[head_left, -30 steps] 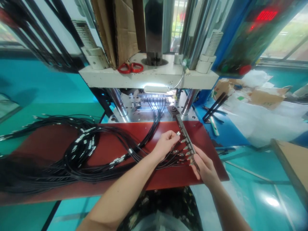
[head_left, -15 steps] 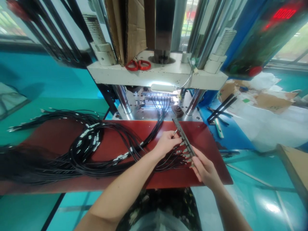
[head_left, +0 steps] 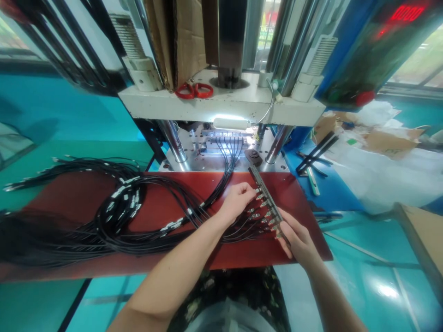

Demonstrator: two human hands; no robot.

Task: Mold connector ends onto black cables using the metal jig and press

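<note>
My right hand point(head_left: 296, 235) grips the lower end of a long dark metal bar point(head_left: 265, 196), which slants up and away to the left above the red-brown board. Several small metal cable connectors point(head_left: 263, 204) sit in a row along the bar's left edge. At the bar's upper part, my left hand point(head_left: 238, 200) pinches a cable connector point(head_left: 257, 190) against that edge; the fingers hide most of it. Thin black cables run from the connectors to the left, passing beneath my left forearm.
A large coiled bundle of black cables point(head_left: 121, 207) covers the left of the board point(head_left: 304, 216). Behind stands a press point(head_left: 221, 108) with cables in its lit lower fixture point(head_left: 228, 138). Red-handled scissors point(head_left: 194, 90) lie on its plate. Pliers and a cutter point(head_left: 313, 182) lie right.
My left hand has shifted slightly up and left, its fingers now at the bar's edge rather than over it. More connectors along the bar show. My right hand keeps its hold.
</note>
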